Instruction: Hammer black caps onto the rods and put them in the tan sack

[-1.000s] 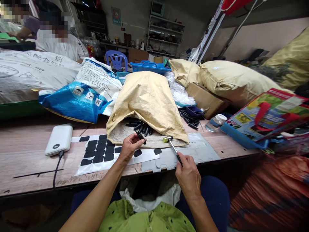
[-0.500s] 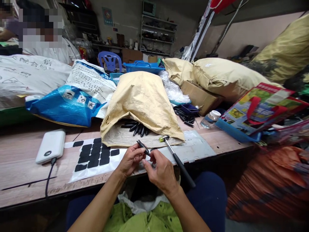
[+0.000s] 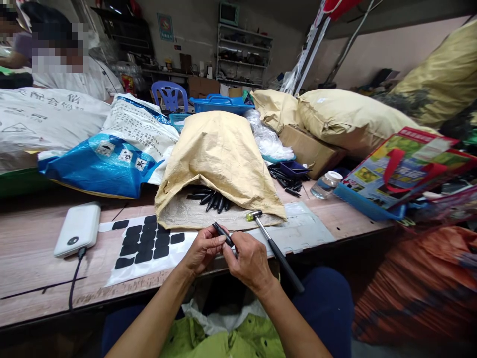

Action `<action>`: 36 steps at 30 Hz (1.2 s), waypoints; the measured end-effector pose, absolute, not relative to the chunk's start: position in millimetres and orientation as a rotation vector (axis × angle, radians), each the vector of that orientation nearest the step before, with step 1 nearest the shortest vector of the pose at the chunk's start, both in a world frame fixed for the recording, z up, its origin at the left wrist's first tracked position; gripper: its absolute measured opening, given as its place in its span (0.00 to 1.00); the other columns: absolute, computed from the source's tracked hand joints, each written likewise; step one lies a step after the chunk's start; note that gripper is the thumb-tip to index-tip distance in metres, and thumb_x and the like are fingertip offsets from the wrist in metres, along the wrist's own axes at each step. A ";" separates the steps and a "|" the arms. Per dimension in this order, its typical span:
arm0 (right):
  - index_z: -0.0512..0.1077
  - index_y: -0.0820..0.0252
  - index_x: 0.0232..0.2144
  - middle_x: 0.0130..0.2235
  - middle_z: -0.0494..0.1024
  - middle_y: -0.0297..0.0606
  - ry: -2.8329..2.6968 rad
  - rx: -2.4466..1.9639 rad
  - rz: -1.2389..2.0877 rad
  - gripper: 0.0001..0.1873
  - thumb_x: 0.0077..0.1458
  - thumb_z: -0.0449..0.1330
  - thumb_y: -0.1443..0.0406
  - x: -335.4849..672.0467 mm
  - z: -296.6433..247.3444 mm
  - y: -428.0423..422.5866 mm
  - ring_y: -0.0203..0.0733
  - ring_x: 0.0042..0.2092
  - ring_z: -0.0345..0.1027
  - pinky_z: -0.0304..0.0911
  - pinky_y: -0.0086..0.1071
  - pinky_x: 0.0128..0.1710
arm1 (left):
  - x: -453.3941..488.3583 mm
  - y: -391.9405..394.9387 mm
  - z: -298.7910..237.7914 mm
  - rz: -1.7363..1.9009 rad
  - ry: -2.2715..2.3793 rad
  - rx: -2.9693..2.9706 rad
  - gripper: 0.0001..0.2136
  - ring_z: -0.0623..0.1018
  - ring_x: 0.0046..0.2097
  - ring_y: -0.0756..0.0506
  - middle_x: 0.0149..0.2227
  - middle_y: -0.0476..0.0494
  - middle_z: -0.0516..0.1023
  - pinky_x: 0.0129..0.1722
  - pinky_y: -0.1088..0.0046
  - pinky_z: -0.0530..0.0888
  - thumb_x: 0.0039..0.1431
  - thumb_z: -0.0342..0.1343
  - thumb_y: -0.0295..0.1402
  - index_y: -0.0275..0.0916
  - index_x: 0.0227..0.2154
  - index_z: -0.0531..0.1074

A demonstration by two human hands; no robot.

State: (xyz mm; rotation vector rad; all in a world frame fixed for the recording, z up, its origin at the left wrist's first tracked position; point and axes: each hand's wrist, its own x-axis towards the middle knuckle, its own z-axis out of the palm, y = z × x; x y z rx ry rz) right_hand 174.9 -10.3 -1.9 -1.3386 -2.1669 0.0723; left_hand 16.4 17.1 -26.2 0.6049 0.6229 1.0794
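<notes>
Just in front of the tan sack [image 3: 223,159] mouth, head view: left hand [image 3: 203,251] pinches the black rod part [image 3: 222,233], right hand [image 3: 250,259] fingertips closed on its near end, hammer [image 3: 285,264] lying free just right; I'd grip firm and hold the part level.

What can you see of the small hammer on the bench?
The small hammer has a shiny metal head with a yellow face, a thin shaft and a black grip. It lies flat on the grey sheet, head by the tan sack, grip overhanging the bench edge. No hand grips it; the right hand is beside it.
</notes>
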 end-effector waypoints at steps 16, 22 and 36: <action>0.70 0.58 0.27 0.24 0.71 0.34 -2.250 -0.974 -0.007 0.07 0.57 0.58 0.64 175.2 -3.1 1.9 0.39 0.28 0.62 0.53 0.32 0.32 | 14.7 15.7 -34.0 1.078 0.603 0.656 0.19 0.67 0.25 0.54 0.24 0.51 0.71 0.26 0.79 0.62 0.33 0.77 0.35 0.33 0.28 0.76; 0.69 0.58 0.28 0.27 0.72 0.35 -2.226 -1.073 0.115 0.09 0.60 0.57 0.62 182.8 -5.2 -2.5 0.39 0.30 0.64 0.55 0.31 0.32 | 16.6 16.6 -32.3 1.087 0.635 0.687 0.17 0.69 0.27 0.53 0.25 0.50 0.73 0.29 0.78 0.65 0.35 0.76 0.33 0.33 0.29 0.77; 0.64 0.56 0.29 0.27 0.68 0.32 -2.105 -1.215 0.413 0.12 0.67 0.53 0.62 193.6 -5.2 -22.0 0.37 0.30 0.62 0.53 0.31 0.32 | 18.2 15.6 -31.4 1.129 0.692 0.698 0.18 0.70 0.27 0.54 0.29 0.48 0.75 0.29 0.77 0.67 0.41 0.75 0.32 0.33 0.36 0.80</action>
